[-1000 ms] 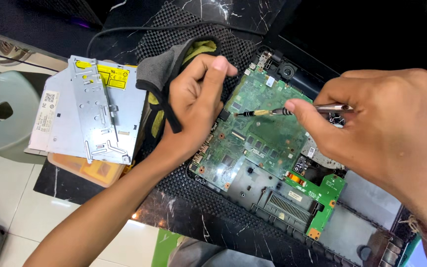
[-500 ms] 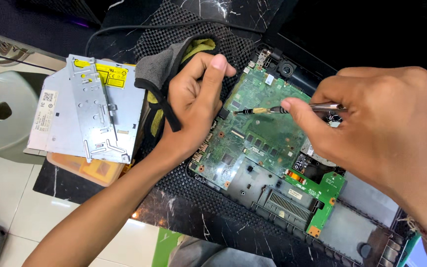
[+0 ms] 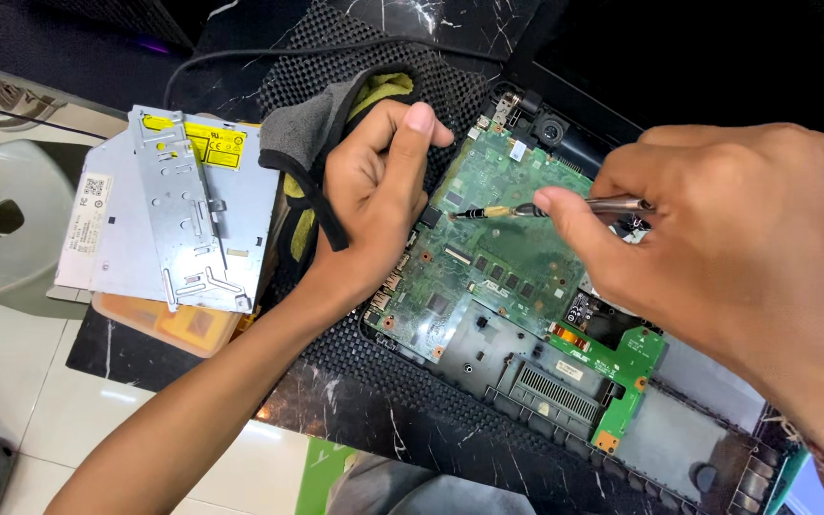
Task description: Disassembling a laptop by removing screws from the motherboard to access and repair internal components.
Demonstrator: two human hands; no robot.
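An opened laptop base [image 3: 679, 439] lies on a black mesh mat, its green circuit board [image 3: 498, 257] exposed. My right hand [image 3: 736, 257] grips a slim metal screwdriver [image 3: 550, 208] near its shaft, the tip lying over the upper left part of the board. My left hand [image 3: 374, 200] rests at the board's left edge, fingers curled and thumb stretched up toward the top corner, holding nothing. A grey and yellow cloth [image 3: 321, 143] lies under and behind the left hand.
A silver optical drive with a metal bracket [image 3: 174, 224] sits left of the mat on an orange box [image 3: 169, 324]. A grey plastic stool [image 3: 7, 224] stands on the white tiled floor. A black cable [image 3: 240, 62] runs along the back.
The screwdriver tip has shifted slightly left and up across the board. My left hand stays at the board's edge.
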